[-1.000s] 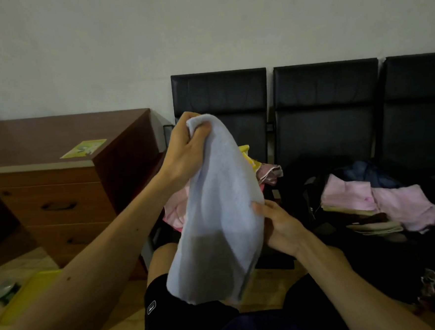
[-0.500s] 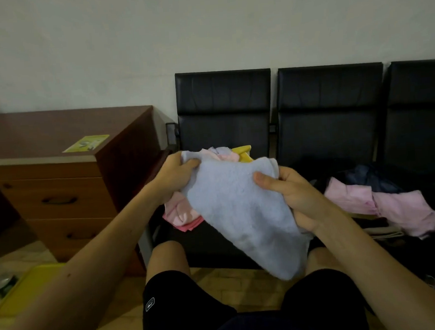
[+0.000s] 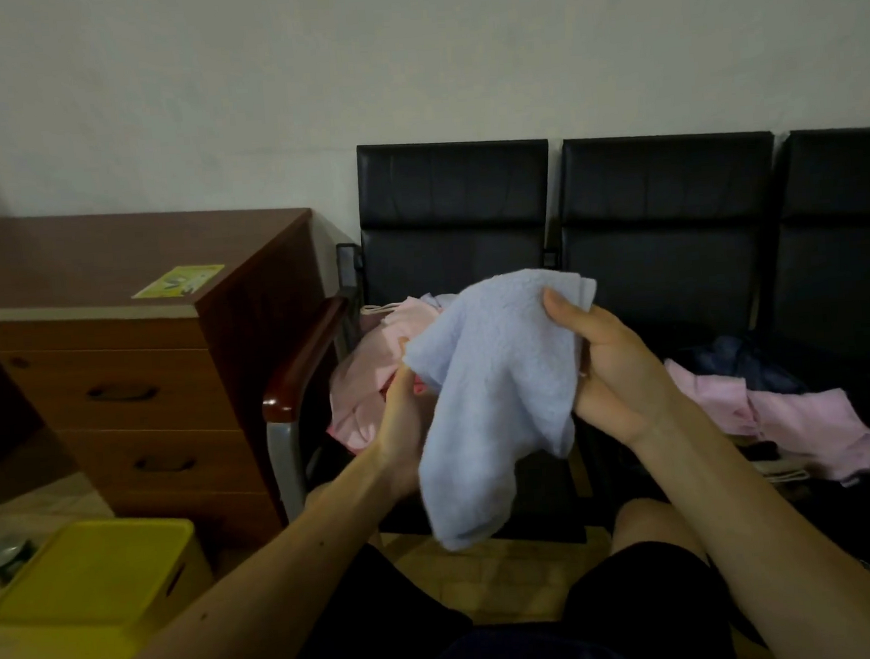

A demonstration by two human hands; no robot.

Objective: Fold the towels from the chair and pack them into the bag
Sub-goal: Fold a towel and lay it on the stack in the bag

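Your right hand (image 3: 612,368) grips the blue towel (image 3: 494,392) at its top, your left hand (image 3: 401,424) pinches its side edge; it hangs lengthwise down.

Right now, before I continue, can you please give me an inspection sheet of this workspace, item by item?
Surface: left black chair, its seat partly covered by towels.
Job's things: light blue towel held in the air, bunched, not yet folded flat; pink towel pile on the left black chair; more pink towels lying on dark fabric, possibly the bag, too dark to tell.
Clutter: yellow box on the floor; yellow leaflet on the wooden drawer cabinet.
Hands: left hand grips the towel's left edge; right hand grips its upper right corner.
Cables: nothing seen.
Surroundings: plain wall, further black chairs to the right, tiled floor.
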